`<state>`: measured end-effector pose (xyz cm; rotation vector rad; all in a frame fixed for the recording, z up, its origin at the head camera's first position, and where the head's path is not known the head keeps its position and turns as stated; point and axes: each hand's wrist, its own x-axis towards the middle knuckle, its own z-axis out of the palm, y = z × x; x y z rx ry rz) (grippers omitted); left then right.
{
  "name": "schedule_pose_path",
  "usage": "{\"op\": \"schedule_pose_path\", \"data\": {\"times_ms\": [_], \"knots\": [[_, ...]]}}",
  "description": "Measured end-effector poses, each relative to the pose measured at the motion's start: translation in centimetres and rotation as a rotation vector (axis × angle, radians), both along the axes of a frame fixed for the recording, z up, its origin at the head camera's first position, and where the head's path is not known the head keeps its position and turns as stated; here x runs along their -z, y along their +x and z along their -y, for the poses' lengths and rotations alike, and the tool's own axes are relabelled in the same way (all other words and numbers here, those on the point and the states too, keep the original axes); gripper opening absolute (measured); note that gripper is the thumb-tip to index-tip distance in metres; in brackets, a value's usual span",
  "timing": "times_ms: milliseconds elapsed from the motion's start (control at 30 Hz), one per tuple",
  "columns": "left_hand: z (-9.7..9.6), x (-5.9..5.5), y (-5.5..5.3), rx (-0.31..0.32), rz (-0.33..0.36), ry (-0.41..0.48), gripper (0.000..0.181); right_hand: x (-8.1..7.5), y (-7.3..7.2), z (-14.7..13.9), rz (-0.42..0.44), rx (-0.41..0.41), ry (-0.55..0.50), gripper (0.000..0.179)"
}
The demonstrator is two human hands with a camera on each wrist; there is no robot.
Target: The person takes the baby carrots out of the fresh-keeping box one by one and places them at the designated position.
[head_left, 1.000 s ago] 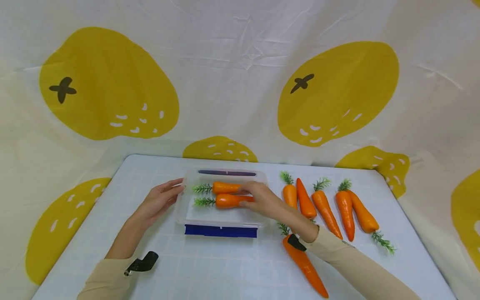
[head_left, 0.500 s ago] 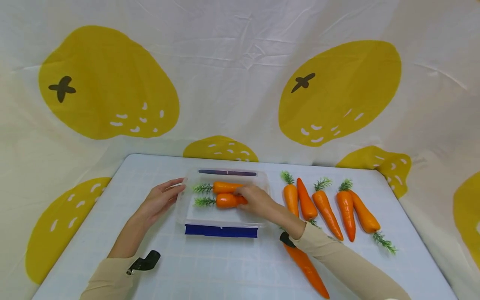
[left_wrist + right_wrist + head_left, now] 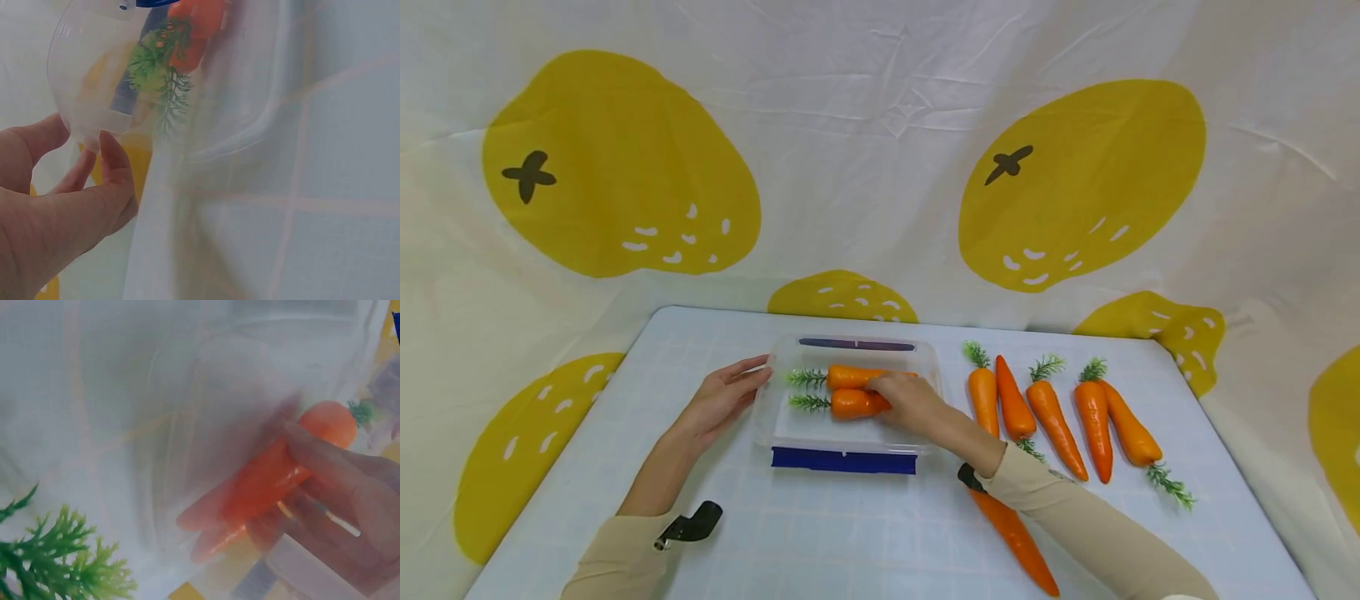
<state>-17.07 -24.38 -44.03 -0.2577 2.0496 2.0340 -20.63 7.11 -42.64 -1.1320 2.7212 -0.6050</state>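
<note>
A clear plastic box [image 3: 805, 433] with blue side clips stands on the table and holds two carrots with green tops, lying side by side. My right hand [image 3: 910, 406] reaches inside and grips the nearer carrot [image 3: 850, 404], its thumb and fingers around the body in the right wrist view. The farther carrot [image 3: 848, 377] lies alongside, partly behind that hand. At the box's left end, my left hand [image 3: 722, 400] pinches the edge between thumb and fingers, as the left wrist view shows. The nearer carrot's tip is hidden in the head view.
Several loose carrots lie on the table [image 3: 820, 533] right of the box, among them an upright-lying one [image 3: 982, 400] and a paired one [image 3: 1093, 429]. Another carrot [image 3: 1018, 542] lies under the right forearm. A lemon-print cloth [image 3: 865, 167] hangs behind the table.
My right hand has shifted slightly left and down along the nearer carrot, covering more of it. The farther carrot's tip now shows past the hand. My left hand stays at the box's edge.
</note>
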Motion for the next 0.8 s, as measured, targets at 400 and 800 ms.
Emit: {"op": "schedule_pose_path", "data": {"times_ms": [400,800], "knots": [[-0.1,-0.1,0.2,0.003,-0.001,-0.004,0.064,-2.1,0.5,-1.0,-0.022,0.015,-0.074,0.042],[0.0,0.0,-0.1,0.004,0.010,-0.001,0.065,-5.4,0.9,-2.8,-0.029,0.037,-0.147,0.044]]}}
